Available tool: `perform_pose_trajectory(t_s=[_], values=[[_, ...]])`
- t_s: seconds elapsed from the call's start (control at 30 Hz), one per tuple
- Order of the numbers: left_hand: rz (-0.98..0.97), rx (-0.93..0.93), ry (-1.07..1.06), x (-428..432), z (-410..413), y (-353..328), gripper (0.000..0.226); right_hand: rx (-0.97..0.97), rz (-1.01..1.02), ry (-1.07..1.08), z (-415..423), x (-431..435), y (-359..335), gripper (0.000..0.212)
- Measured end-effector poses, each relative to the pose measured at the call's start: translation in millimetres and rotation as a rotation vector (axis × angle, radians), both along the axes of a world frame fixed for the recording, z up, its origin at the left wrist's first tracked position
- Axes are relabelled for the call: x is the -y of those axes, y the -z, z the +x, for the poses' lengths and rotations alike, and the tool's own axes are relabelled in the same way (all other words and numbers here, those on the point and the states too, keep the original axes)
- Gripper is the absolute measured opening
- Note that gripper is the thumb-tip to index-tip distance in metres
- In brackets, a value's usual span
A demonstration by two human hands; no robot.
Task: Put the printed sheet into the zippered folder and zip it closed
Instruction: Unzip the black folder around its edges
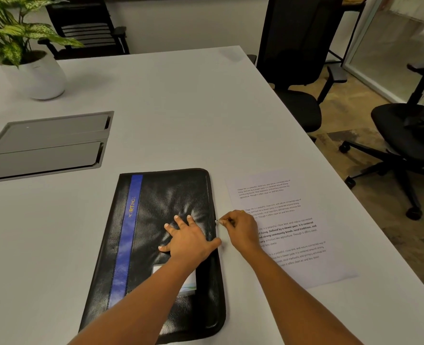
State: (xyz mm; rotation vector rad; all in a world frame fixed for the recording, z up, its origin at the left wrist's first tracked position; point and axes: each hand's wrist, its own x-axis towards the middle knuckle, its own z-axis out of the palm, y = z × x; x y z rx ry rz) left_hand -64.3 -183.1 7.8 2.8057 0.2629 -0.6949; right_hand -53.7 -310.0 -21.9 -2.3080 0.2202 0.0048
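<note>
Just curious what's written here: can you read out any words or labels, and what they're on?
"ORTFO", gold letters on the blue stripe of the black leather zippered folder; other letters unclear.
"Defined by a slower pace", bold line on the white printed sheet; its smaller paragraphs are mostly too small.
The small white card on the folder is too blurred to read.

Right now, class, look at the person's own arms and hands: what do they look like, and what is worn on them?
The left forearm and right forearm are bare down to the picture's edge, with no sleeves, watch or bracelet showing. The left hand wears nothing visible. The right hand has a small gold-coloured ring on one finger. The nails look short.
</note>
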Motion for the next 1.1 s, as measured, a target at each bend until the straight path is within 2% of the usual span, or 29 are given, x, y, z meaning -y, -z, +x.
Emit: perform_pose_trajectory(t_s=[0.23, 0.83, 0.97, 1.03, 1.1], values=[[0.061, 0.045, 0.067, -3, -3, 1, 0.101, -0.003, 0.004, 0.037, 24, -8, -7, 0.011], [0.127, 0.031, 0.103, 2, -10, 4, 0.092, 0.000, 0.039, -0.035, -5, -3, -2, 0.017], [0.271, 0.073, 0.208, 1, -5, -2, 0.095, 0.011, 0.062, 0.041, -3, -5, -1, 0.016], [0.286, 0.177, 0.279, 0, -3, -2, 0.082, 0.017, 0.084, 0.080, -1, -6, -2, 0.016], [0.236, 0.218, 0.330, 3, -4, -4, 0.059, 0.022, 0.096, 0.105, 3, -8, -3, 0.015]])
